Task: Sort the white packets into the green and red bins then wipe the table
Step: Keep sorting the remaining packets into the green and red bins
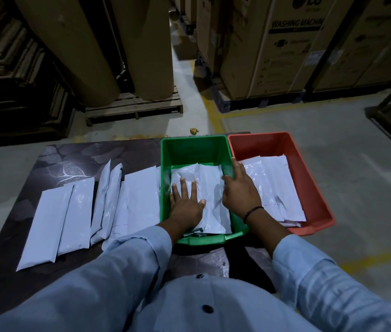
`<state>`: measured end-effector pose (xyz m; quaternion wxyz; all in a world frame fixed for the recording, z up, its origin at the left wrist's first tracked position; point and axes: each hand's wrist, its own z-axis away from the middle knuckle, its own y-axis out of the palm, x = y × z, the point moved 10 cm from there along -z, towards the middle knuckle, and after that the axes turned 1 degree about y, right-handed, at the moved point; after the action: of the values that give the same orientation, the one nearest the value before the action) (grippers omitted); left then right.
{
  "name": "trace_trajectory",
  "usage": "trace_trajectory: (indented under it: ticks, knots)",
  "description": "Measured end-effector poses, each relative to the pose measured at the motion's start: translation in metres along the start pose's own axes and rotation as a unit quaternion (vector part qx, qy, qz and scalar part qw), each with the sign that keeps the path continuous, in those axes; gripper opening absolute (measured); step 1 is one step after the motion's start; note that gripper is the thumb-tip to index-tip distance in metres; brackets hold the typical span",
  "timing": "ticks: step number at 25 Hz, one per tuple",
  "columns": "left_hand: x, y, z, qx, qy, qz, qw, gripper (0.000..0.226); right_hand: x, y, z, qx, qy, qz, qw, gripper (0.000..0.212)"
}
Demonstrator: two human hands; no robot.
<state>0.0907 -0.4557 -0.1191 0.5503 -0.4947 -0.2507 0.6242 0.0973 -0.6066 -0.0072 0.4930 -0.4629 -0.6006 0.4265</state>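
Head view: left grip (186, 204) and right grip (240, 190) lie spread wide in the green bin (165, 164), holding nothing.
Left grip presses palm-down, fingers straight, on a crinkled, glossy white packet (210, 188) inside the moulded plastic green bin. Right grip, fingers splayed, rests over that bin's right wall, a black band (252, 213) on its wrist. Flat packets (273, 183) fill the red bin (309, 176) just beside it. Long packets (79, 212) lie in a row on the dark, leaf-patterned counter (74, 152). Behind stand brown paper rolls (69, 44) and a cardboard carton (285, 56) printed "LG" and "WASHING MACHIN", its end hidden.
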Motion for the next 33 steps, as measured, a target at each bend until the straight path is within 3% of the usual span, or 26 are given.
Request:
trace_trajectory:
  ticks: [6, 11, 18, 27, 33]
  knots:
    - [-0.001, -0.010, 0.004, 0.042, 0.015, -0.028, 0.999, 0.073, -0.001, 0.004, 0.001, 0.028, 0.013, 0.028, 0.999, 0.027]
    - [-0.024, -0.047, 0.019, -0.040, 0.073, -0.119, 0.989, 0.071, 0.002, 0.006, -0.002, 0.050, 0.021, 0.047, 0.997, 0.034]
    - [-0.007, -0.107, 0.039, -0.135, 0.076, -0.094, 0.983, 0.069, 0.019, 0.001, -0.006, 0.035, 0.066, 0.077, 0.994, 0.047]
    - [0.129, -0.158, 0.075, -0.218, -0.019, 0.036, 0.975, 0.064, 0.127, 0.001, -0.017, -0.022, 0.034, -0.073, 0.997, 0.039]
    - [0.256, -0.152, 0.109, -0.229, -0.116, 0.083, 0.963, 0.060, 0.224, 0.008, -0.028, -0.037, -0.056, -0.080, 0.995, 0.042]
